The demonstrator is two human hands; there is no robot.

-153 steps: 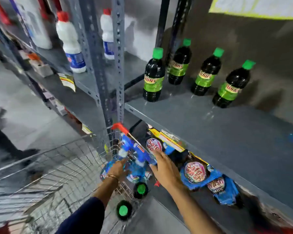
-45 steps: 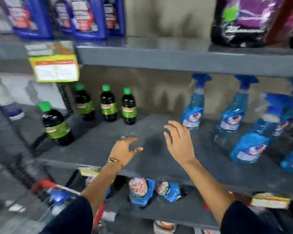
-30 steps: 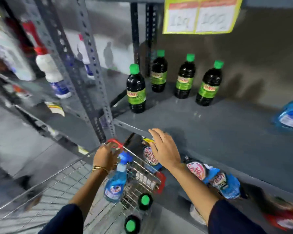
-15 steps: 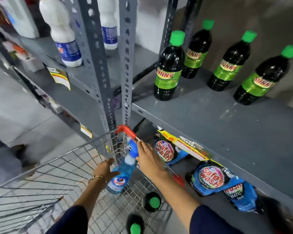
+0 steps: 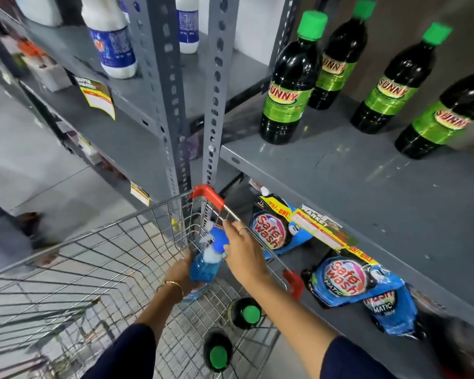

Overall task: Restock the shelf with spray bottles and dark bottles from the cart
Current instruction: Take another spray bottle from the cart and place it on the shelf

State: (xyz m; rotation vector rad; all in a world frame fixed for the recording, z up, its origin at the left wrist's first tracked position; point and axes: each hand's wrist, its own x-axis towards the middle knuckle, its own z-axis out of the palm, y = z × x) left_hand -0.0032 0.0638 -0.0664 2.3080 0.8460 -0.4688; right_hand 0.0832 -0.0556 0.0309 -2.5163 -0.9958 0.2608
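Since half a second ago the left hand has wrapped its fingers round the spray bottle in the cart; the right hand covers the nozzle, grip unclear — lift-out toward the shelf looks imminent.

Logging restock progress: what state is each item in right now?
Blue spray bottle: in cart, gripped by left hand.
Right hand: at its trigger head.
Two dark bottles: upright in cart.
Four dark bottles: upright on shelf.
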